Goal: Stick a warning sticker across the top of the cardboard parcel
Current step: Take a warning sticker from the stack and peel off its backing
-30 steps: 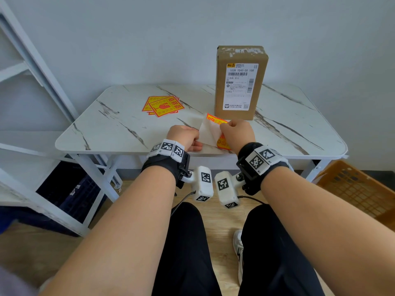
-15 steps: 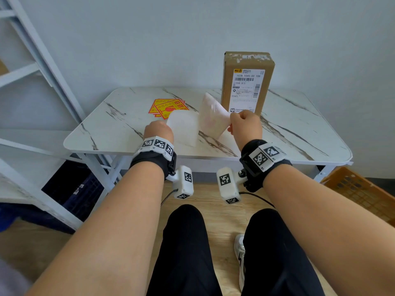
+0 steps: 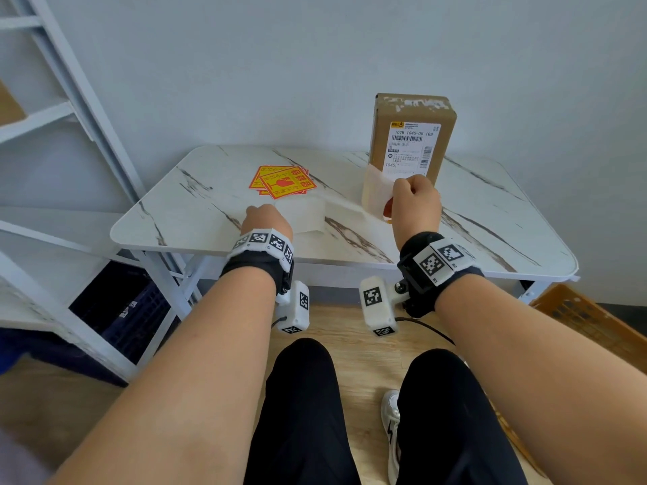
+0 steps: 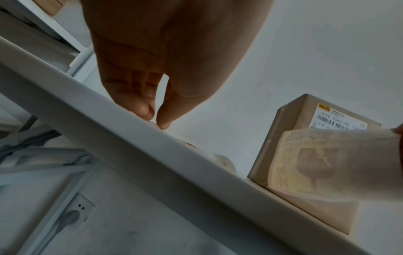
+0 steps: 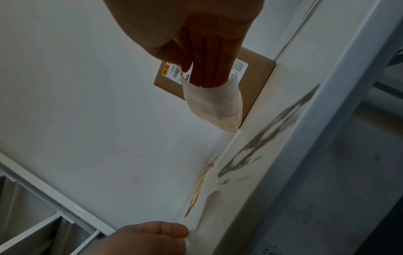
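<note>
The right hand is pinching the peeled sticker just in front of the upright parcel, whose top is lying above and beyond the fingers. The left hand is pinching the backing paper down on the surface

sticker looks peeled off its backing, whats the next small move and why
Probably lift the right hand with the peeled sticker up toward the top of the cardboard parcel. The sticker hangs low before the parcel's front, its top bears none, and the left hand holds the backing sheet down at the table.
</note>
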The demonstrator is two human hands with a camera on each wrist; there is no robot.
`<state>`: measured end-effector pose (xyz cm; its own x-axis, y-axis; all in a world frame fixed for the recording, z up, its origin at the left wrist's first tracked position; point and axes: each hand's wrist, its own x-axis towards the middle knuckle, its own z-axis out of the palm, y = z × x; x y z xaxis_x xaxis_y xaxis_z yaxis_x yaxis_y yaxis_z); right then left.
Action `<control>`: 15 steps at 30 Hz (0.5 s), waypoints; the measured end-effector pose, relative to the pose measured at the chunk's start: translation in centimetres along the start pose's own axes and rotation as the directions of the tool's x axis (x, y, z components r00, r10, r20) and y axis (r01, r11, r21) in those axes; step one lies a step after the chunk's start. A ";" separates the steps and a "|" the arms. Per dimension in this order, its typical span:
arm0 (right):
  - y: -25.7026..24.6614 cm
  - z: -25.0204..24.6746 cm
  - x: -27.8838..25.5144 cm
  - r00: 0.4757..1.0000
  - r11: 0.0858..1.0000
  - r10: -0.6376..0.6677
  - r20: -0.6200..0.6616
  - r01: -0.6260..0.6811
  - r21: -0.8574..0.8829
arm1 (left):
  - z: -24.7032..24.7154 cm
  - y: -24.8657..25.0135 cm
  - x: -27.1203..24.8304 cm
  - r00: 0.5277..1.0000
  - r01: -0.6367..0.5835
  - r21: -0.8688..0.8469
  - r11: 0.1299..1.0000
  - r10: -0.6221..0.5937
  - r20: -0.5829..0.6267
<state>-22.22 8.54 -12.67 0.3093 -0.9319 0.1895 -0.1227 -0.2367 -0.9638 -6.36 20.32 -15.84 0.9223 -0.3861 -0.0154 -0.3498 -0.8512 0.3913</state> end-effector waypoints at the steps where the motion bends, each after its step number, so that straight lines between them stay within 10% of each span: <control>1: -0.2 -0.1 -0.1 1.000 1.000 -0.002 0.011 0.002 -0.002 | 0.0 0.1 -0.1 1.000 -0.002 -0.018 1.000 0.002 -0.007; 15: -1.4 -2.3 -0.1 0.989 0.999 -0.013 0.150 0.018 -0.032 | -2.4 6.4 -4.8 0.894 -0.448 -0.192 0.873 0.440 -0.082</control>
<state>-24.29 8.34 -10.87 0.4487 -0.8770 0.1718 -0.1474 -0.2622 -0.9537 -12.65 17.61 -11.06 0.6840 -0.6909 0.2340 -0.6870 -0.5024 0.5250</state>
